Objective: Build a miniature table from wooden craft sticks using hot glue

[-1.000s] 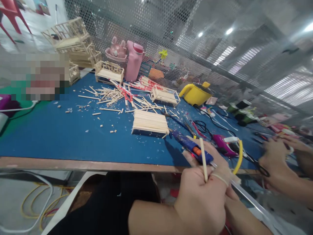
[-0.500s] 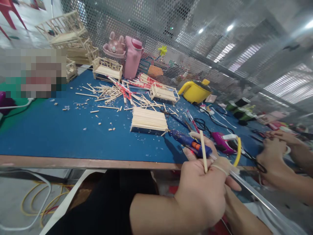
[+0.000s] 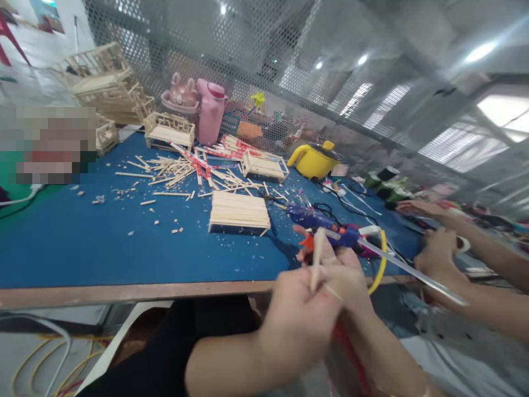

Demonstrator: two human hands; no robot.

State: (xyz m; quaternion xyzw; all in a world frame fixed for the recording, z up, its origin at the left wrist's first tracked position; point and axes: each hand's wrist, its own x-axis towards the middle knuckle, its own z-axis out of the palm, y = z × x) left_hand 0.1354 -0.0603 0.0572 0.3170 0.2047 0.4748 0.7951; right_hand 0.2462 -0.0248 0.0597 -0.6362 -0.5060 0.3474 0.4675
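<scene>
A thin pale wooden stick (image 3: 317, 256) stands upright from the closed fingers of my left hand (image 3: 300, 303), which is slightly blurred. My right hand (image 3: 349, 270), partly hidden behind the left, is closed around a blue glue gun (image 3: 312, 219) with an orange trigger (image 3: 307, 241). A long clear glue stick (image 3: 417, 273) runs out of the gun's back end. The gun's nozzle points left, just beyond the right end of a small bed-like block of wooden sticks (image 3: 239, 210). That block lies on the blue table mat (image 3: 177, 259), apart from both hands.
Loose sticks (image 3: 177, 168) and scraps lie behind the block. Small stick-built beds (image 3: 171, 132) stand farther back, near a pink bottle (image 3: 210, 113) and yellow pot (image 3: 316, 161). A co-worker's hands (image 3: 440, 253) are at the right. Cables lie behind the gun.
The view has shifted slightly. My left hand with the stick has moved left and forward, closer to the gun's trigger side. The gun's nozzle has moved back from the block's near right corner.
</scene>
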